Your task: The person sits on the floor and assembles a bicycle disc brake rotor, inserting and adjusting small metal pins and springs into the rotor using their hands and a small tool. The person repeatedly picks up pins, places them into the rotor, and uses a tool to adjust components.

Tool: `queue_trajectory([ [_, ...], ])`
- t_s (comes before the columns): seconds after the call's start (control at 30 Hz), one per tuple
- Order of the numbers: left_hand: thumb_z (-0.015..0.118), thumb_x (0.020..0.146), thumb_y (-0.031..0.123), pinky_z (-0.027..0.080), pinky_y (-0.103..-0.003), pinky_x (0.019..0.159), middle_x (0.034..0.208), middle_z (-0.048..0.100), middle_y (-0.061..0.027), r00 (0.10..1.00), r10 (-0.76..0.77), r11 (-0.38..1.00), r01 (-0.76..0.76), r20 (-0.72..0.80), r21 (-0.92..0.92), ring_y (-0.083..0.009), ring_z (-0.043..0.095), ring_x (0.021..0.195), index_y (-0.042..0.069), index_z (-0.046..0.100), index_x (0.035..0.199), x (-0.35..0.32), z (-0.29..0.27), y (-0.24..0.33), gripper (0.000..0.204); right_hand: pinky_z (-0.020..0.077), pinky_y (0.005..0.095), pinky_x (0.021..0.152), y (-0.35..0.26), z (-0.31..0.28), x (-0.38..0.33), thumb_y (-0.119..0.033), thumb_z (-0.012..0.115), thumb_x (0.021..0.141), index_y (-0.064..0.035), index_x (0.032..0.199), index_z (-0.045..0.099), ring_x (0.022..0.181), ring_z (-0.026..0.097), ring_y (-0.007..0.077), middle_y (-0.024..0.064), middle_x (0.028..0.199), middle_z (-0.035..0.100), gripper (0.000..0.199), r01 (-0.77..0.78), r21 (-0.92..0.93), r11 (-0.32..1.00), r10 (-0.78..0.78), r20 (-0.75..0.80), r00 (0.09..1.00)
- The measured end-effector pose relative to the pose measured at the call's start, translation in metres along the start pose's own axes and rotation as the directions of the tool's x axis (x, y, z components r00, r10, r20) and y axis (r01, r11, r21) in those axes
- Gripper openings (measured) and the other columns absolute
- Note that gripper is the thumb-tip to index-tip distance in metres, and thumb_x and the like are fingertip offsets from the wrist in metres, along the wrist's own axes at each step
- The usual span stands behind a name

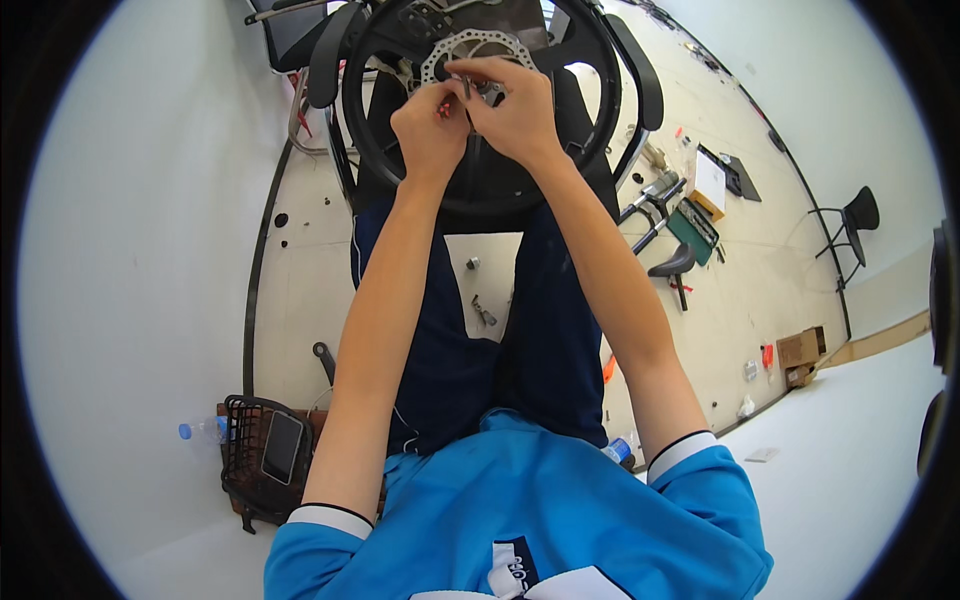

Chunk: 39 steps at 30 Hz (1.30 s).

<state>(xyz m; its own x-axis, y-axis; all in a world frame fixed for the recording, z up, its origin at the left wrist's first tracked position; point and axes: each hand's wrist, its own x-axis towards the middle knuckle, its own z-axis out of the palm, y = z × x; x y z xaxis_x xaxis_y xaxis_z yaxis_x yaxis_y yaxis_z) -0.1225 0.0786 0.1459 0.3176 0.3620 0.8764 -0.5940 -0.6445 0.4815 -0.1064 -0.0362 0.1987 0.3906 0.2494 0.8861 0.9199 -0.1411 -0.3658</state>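
Wheel (606, 105), one, behind your right hand (515, 110), pinching one slim piece (466, 88), and left hand (432, 132), grip unclear; one saddle (672, 262) rightward.

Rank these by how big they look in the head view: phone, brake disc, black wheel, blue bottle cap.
1. Black wheel, cut off by the top edge
2. Brake disc, partly behind the hands
3. Phone
4. Blue bottle cap

Basket (240, 442): I see a phone (283, 447) in or on it, a bottle (207, 430) just beside.
Saddle (672, 262): black, near a fork (655, 207).
Chair (860, 212): I see it well apart from the saddle.
Carton (798, 348): brown.
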Motion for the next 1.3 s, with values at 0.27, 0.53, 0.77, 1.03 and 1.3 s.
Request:
queue_trajectory([
  [0.27, 0.072, 0.078, 0.002, 0.053, -0.031, 0.058, 0.073, 0.069, -0.0162, 0.999, 0.000, 1.000, 0.000, -0.040, 0.002, -0.0290, 0.069, 0.064, -0.001, 0.072, 0.085, -0.005, 0.001, 0.003, 0.008, 0.0547, 0.0248, 0.062, -0.009, -0.001, -0.002, -0.006, 0.071, 0.082, -0.0041, 0.094, 0.078, 0.070, 0.073, 0.0180, 0.0104, 0.081, 0.075, 0.014, -0.071, -0.052, 0.996, 0.071, 0.011, 0.997],
  [0.53, 0.072, 0.079, 0.003, 0.051, -0.031, 0.056, 0.070, 0.067, -0.0167, 0.997, -0.056, 0.998, 0.055, -0.048, -0.021, -0.0292, 0.069, 0.062, 0.000, 0.071, 0.084, 0.000, 0.005, 0.003, 0.006, 0.0556, 0.0278, 0.062, -0.004, 0.004, 0.004, -0.015, 0.080, 0.077, -0.0020, 0.086, 0.077, 0.067, 0.073, 0.0214, 0.0106, 0.076, 0.074, 0.016, -0.128, -0.060, 0.990, 0.124, -0.054, 0.991],
  [0.77, 0.070, 0.083, 0.007, 0.051, -0.032, 0.055, 0.068, 0.066, -0.0167, 0.999, -0.042, 0.999, 0.042, 0.014, 0.011, -0.0315, 0.068, 0.062, -0.001, 0.071, 0.084, 0.001, 0.007, 0.001, 0.008, 0.0558, 0.0273, 0.066, -0.001, -0.001, 0.003, -0.007, 0.070, 0.082, -0.0035, 0.100, 0.077, 0.071, 0.074, 0.0212, 0.0123, 0.081, 0.075, 0.020, -0.008, -0.048, 0.999, 0.011, 0.071, 0.997],
  [1.03, 0.071, 0.081, 0.005, 0.050, -0.033, 0.056, 0.072, 0.067, -0.0170, 0.997, -0.031, 0.997, 0.026, -0.077, -0.067, -0.0292, 0.068, 0.062, -0.001, 0.071, 0.087, -0.003, 0.006, 0.004, 0.008, 0.0555, 0.0253, 0.064, -0.001, 0.002, -0.009, -0.011, 0.075, 0.080, -0.0037, 0.092, 0.078, 0.068, 0.074, 0.0196, 0.0127, 0.080, 0.075, 0.015, -0.094, -0.047, 0.994, 0.092, -0.034, 0.995],
  [1.3, 0.063, 0.083, -0.002, 0.051, -0.036, 0.057, 0.072, 0.065, -0.0195, 0.998, -0.032, 0.999, 0.033, 0.058, -0.003, -0.0355, 0.067, 0.064, -0.001, 0.071, 0.090, -0.001, 0.008, -0.001, 0.010, 0.0549, 0.0272, 0.064, -0.009, -0.001, 0.006, -0.010, 0.079, 0.077, -0.0017, 0.083, 0.076, 0.063, 0.070, 0.0175, 0.0095, 0.070, 0.071, 0.011, -0.072, -0.102, 0.992, 0.067, -0.044, 0.997],
])
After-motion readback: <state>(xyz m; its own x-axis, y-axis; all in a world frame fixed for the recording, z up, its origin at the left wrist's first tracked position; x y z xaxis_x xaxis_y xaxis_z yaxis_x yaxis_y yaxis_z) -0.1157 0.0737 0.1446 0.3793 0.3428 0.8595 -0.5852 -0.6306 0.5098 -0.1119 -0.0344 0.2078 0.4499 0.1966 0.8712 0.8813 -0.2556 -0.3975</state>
